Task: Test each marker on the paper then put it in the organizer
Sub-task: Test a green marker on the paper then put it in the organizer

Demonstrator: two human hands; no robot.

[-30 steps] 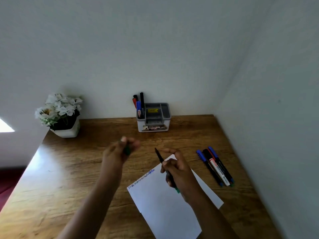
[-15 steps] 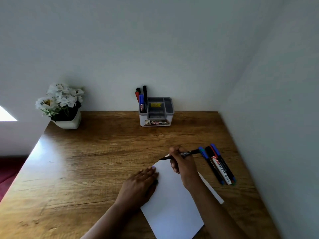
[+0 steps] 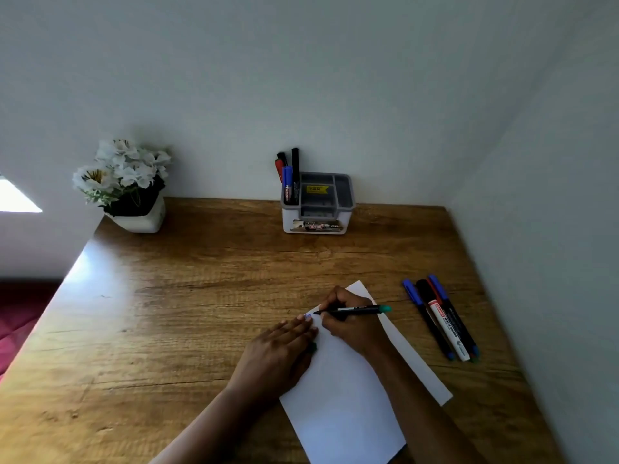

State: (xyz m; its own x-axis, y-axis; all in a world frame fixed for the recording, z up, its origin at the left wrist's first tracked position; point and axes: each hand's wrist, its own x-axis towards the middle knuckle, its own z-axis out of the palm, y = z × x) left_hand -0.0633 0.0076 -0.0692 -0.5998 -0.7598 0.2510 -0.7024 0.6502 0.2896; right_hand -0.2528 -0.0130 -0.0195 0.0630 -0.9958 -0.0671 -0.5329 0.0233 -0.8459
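Observation:
A white paper (image 3: 345, 396) lies on the wooden desk (image 3: 187, 296). My right hand (image 3: 351, 324) grips a black marker with a green end (image 3: 361, 309), lying nearly level with its tip on the paper's upper left edge. My left hand (image 3: 278, 356) rests flat with straight fingers on the paper's left edge. A green cap (image 3: 313, 347) peeks out from under its thumb side. A small blue scribble (image 3: 308, 315) shows at my fingertips. The grey and white organizer (image 3: 348, 204) stands at the back and holds several markers (image 3: 290, 182) in its left slot.
Several loose markers (image 3: 442, 319), blue, black, red and white-barrelled, lie side by side to the right of the paper near the wall. A white pot of white flowers (image 3: 134, 195) stands at the back left corner. The desk's left edge drops off.
My left hand came down from mid-air with the green cap and now lies flat on the paper. My right hand lowered the marker and brought its tip onto the paper.

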